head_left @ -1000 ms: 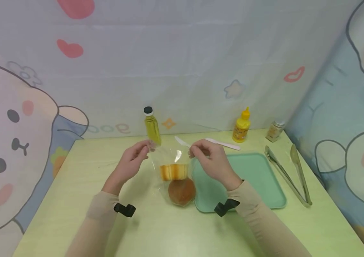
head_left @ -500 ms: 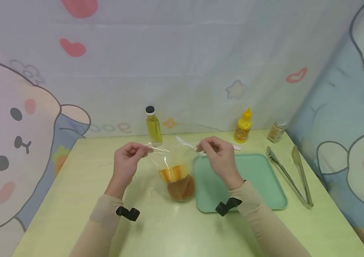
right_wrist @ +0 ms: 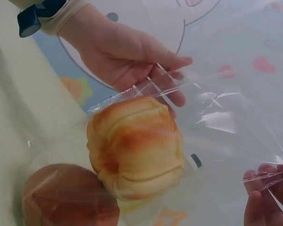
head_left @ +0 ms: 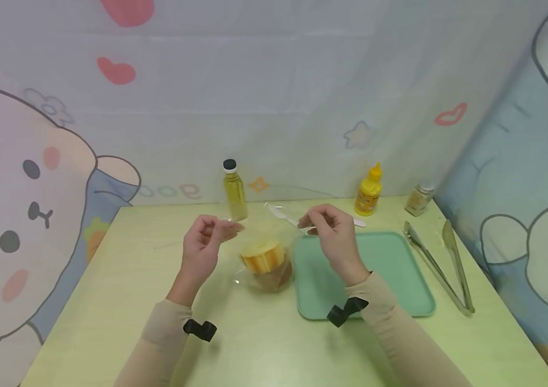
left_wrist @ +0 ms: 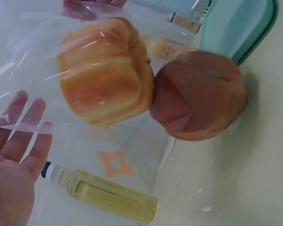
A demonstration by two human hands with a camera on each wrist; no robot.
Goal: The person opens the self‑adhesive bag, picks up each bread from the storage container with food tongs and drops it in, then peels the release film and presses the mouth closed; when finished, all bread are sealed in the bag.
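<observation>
A clear plastic bag (right_wrist: 221, 117) hangs between both hands over the table. Inside it are a golden, ridged bread loaf (head_left: 263, 258) and, below that, a round brown bun (left_wrist: 203, 94); the two breads touch. My left hand (head_left: 201, 250) holds the bag's edge on the left, thumb over the fingers. In the left wrist view, several fingers (left_wrist: 35, 146) of this hand lie fairly straight against the film. My right hand (head_left: 334, 239) pinches the opposite edge between thumb and fingertips, above the green tray (head_left: 414, 303).
An oil bottle (head_left: 235, 193) stands behind the left hand. Near the back edge are a white plastic knife (head_left: 280, 215), a yellow squeeze bottle (head_left: 368, 193) and a small jar (head_left: 420, 200). Metal tongs (head_left: 435, 269) lie right of the tray.
The bag's mouth has spread wider between the hands. The loaf has tilted, and the bun has shifted up and is now partly behind it. The right hand has moved slightly right.
</observation>
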